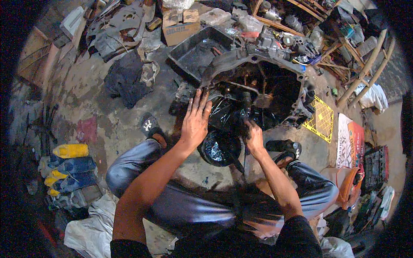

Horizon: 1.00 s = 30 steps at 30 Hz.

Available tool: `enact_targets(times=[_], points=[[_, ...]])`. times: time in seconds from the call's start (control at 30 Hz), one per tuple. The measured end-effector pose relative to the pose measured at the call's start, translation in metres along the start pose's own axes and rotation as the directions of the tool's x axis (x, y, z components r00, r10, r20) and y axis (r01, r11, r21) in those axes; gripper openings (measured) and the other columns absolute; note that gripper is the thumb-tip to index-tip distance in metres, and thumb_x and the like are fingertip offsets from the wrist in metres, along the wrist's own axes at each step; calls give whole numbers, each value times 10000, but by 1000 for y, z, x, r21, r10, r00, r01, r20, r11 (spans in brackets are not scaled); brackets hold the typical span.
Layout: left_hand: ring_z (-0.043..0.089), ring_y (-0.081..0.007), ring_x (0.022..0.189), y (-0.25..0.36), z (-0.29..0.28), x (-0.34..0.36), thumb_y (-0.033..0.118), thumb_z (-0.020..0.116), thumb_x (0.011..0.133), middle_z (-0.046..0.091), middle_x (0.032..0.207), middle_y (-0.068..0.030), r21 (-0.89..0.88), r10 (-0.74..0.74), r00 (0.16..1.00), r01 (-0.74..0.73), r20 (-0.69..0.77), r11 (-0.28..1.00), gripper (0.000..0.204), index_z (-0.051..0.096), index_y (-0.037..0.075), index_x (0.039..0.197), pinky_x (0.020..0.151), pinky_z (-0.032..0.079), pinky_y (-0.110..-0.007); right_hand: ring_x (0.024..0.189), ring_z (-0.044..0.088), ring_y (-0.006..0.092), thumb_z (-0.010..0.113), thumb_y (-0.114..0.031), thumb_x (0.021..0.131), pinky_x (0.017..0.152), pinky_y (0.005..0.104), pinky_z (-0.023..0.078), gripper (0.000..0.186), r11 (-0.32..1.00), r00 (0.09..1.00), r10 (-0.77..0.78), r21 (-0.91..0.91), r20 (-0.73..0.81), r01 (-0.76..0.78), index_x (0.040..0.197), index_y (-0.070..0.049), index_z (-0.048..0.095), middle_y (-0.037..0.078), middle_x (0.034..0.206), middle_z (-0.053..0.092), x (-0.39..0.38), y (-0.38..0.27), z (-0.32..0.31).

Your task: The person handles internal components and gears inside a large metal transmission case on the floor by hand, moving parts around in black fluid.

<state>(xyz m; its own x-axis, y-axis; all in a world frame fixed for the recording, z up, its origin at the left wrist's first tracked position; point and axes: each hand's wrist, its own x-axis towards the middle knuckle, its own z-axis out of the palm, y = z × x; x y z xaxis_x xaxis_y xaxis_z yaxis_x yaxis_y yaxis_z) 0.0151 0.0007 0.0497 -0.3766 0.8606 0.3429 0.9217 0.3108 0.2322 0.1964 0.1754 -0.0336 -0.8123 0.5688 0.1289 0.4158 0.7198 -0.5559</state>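
Observation:
A large greasy metal housing, open toward me and dark inside, sits on the floor in front of me; it looks like a gearbox casing. My left hand lies against its left edge, fingers stretched out and smeared with black grease. Near the housing's lower front, my right hand is closed, its fingertips blackened. What it grips is lost in the dark, oily area. Between my hands stands a round black container with shiny dark liquid in it.
A black rectangular tray lies behind the housing's left side, near a cardboard box. Dark cloth rests at left. At right are a yellow plastic grid and a printed sack. Yellow-capped bottles line the left.

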Motion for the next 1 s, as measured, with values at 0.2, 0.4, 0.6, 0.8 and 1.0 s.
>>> enact_targets(times=[0.2,0.4,0.6,0.8,1.0], points=[[108,-371,1363,2,5,4,13,515,748,190,1451,-192,-30,3,999,-4,-47,1000,532,376,-47,1258,1106,154,-459,968,562,378,526,30,655,817,406,483,486,945,989,-140,-306,-51,118,1140,-6,553,231,1118,549,20,38,42],[96,-379,1363,6,9,5,9,552,723,178,1457,-190,-52,-22,1000,22,0,998,608,315,-43,1281,1097,182,-462,976,553,396,600,-24,613,848,408,462,481,994,993,17,-105,118,-4,1093,-3,572,221,1066,586,-30,36,67],[134,-417,1344,-5,8,-4,-1,558,705,190,1440,-226,-96,3,996,-11,-85,995,644,285,-41,1288,1078,218,-494,1000,544,409,569,-12,658,883,422,441,488,999,980,-48,31,194,43,1145,-3,548,248,1111,562,-60,-27,15],[131,-412,1346,7,6,8,-1,570,693,174,1442,-228,-54,-1,1000,-1,-30,999,657,285,-50,1283,1092,198,-473,1017,544,388,543,-13,699,858,409,470,465,978,999,41,-203,-4,-41,1163,12,523,242,1153,536,15,29,22],[127,-416,1344,16,0,10,-12,576,683,179,1436,-238,-111,9,1000,-12,-29,994,602,340,-69,1234,1099,190,-460,876,601,354,560,-66,711,753,414,503,392,971,987,130,-215,89,-108,1098,-1,561,235,994,598,12,41,58]])
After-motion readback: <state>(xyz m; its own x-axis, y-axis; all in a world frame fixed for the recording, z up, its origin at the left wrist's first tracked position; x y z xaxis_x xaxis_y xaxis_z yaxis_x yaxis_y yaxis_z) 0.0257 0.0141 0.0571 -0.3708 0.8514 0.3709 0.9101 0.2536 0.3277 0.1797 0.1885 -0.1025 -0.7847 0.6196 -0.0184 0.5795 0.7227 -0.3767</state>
